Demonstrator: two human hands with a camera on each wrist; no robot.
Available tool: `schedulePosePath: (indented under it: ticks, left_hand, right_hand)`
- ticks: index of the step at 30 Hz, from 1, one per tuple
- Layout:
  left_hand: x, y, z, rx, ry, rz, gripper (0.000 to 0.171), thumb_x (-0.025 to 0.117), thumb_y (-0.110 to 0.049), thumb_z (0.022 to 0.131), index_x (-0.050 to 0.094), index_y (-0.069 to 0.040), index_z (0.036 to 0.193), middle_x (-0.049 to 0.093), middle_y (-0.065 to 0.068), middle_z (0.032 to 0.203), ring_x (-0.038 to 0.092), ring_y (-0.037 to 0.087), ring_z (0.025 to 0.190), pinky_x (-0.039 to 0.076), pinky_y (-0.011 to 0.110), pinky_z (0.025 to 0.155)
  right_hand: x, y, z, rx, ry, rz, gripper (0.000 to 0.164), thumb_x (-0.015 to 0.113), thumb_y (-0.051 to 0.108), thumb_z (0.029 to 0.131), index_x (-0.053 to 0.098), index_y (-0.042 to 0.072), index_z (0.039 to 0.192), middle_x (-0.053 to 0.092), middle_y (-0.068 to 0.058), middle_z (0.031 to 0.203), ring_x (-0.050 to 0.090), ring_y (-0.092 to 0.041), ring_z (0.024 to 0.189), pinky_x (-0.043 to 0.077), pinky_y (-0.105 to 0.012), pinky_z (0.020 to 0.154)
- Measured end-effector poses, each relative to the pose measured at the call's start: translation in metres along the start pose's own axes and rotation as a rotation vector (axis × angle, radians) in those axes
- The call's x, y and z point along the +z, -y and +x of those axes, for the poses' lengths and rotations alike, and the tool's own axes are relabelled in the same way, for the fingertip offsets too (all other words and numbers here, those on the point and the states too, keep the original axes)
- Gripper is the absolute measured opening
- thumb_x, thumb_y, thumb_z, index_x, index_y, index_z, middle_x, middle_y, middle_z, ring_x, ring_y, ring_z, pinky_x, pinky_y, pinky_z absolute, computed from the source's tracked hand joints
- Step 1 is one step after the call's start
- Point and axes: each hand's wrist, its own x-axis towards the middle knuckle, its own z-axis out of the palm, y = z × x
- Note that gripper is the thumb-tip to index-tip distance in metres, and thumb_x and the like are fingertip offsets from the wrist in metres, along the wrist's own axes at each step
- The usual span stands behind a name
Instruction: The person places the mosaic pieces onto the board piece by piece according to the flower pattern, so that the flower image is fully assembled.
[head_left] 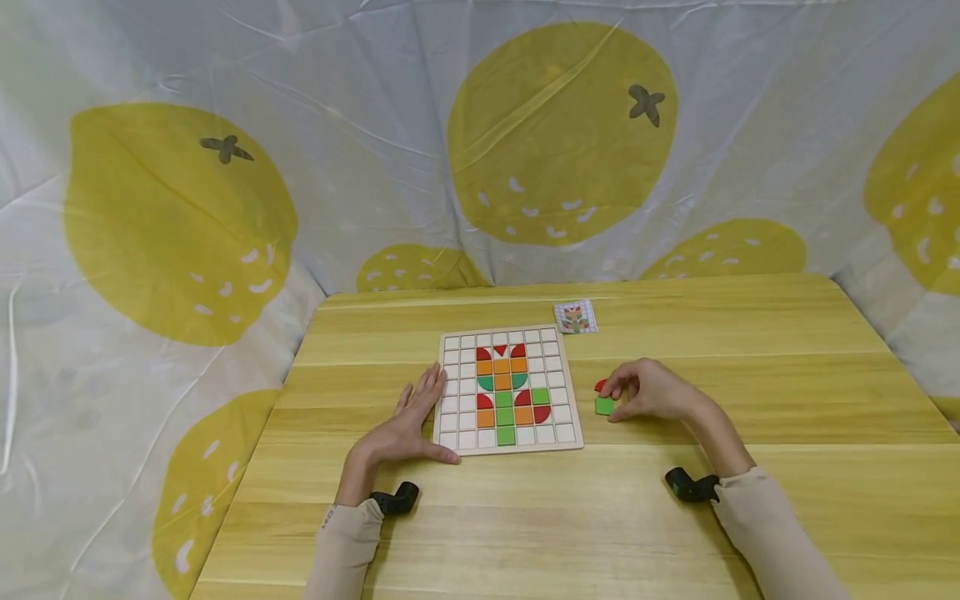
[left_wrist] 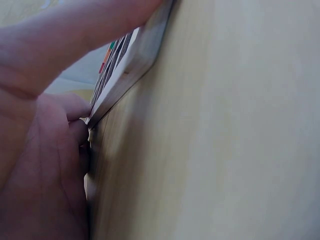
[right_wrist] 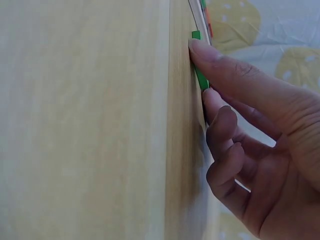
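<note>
My left hand [head_left: 403, 435] rests along the left edge of a square wooden mosaic board [head_left: 540, 447], fingers stretched out and thumb at the front edge. Red, orange and green tiles form a flower-like pattern on its white grid. In the left wrist view, thumb and fingers touch the board's side [left_wrist: 132, 70]. To the right of the board, my right hand [head_left: 654, 392] pinches a green square tile [head_left: 604, 406] between thumb and finger, low over the table. Just behind that tile lies a red rounded piece [head_left: 600, 385], partly covered by my fingers.
Behind the board's right corner lies a small pattern card [head_left: 576, 317] with a similar coloured design. The wooden table [head_left: 465, 533] meets a hanging lemon-print cloth [head_left: 375, 167] at the back. Both wrists carry black devices [head_left: 690, 485].
</note>
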Motion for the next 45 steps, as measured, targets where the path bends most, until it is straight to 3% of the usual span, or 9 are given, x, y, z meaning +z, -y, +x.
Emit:
schedulePosePath:
  ticks: [11,21,29,36,41,45]
  left_hand:
    - [-0.001,-0.002,0.001,-0.001,0.002,0.011,0.138,0.093,-0.038,0.075,-0.004,-0.003,0.166,-0.014,0.013,0.175,-0.013,0.035,0.162,-0.009,0.061,0.128]
    - [-0.001,-0.002,0.001,0.001,0.003,0.025,0.137,0.093,-0.039,0.075,-0.002,-0.001,0.165,-0.013,0.015,0.175,-0.012,0.036,0.162,-0.008,0.061,0.128]
    - [0.0,0.0,0.001,0.007,0.0,0.021,0.138,0.094,-0.039,0.074,-0.002,-0.001,0.165,-0.013,0.014,0.175,-0.012,0.036,0.162,-0.008,0.061,0.128]
    - [-0.001,-0.001,0.001,0.012,0.001,0.01,0.137,0.093,-0.039,0.075,-0.003,-0.002,0.166,-0.013,0.014,0.175,-0.013,0.036,0.162,-0.01,0.063,0.127]
    - [-0.001,-0.002,0.002,0.012,0.011,0.002,0.136,0.092,-0.04,0.077,-0.004,-0.003,0.166,-0.015,0.013,0.175,-0.015,0.036,0.162,-0.01,0.063,0.127]
    - [-0.001,-0.001,0.001,0.003,0.01,0.01,0.136,0.092,-0.039,0.076,-0.003,-0.002,0.165,-0.015,0.014,0.174,-0.014,0.036,0.162,-0.01,0.063,0.127]
  right_hand:
    - [-0.002,0.001,0.0,0.025,-0.009,-0.027,0.025,0.086,0.011,0.082,0.075,0.004,0.103,0.07,-0.01,0.098,0.056,-0.016,0.074,0.05,-0.023,0.062]
    - [0.008,0.014,0.008,-0.065,-0.046,0.063,0.024,0.086,0.017,0.085,0.079,0.006,0.104,0.073,-0.009,0.096,0.057,-0.013,0.072,0.049,-0.021,0.062]
    - [0.042,0.052,0.039,-0.056,-0.113,0.146,0.024,0.087,0.018,0.084,0.081,0.009,0.106,0.069,-0.011,0.087,0.043,-0.011,0.061,0.034,-0.021,0.057]
    - [0.084,0.086,0.075,-0.064,-0.135,0.109,0.024,0.088,0.019,0.083,0.081,0.01,0.103,0.076,-0.006,0.097,0.045,-0.013,0.059,0.037,-0.021,0.056]
    - [0.106,0.099,0.092,-0.048,-0.168,0.039,0.022,0.089,0.018,0.082,0.082,0.01,0.1,0.076,-0.002,0.097,0.057,-0.013,0.077,0.048,-0.025,0.07]
    - [0.118,0.11,0.103,-0.049,-0.147,-0.029,0.02,0.089,0.018,0.082,0.082,0.01,0.099,0.078,-0.001,0.098,0.065,-0.013,0.092,0.053,-0.03,0.083]
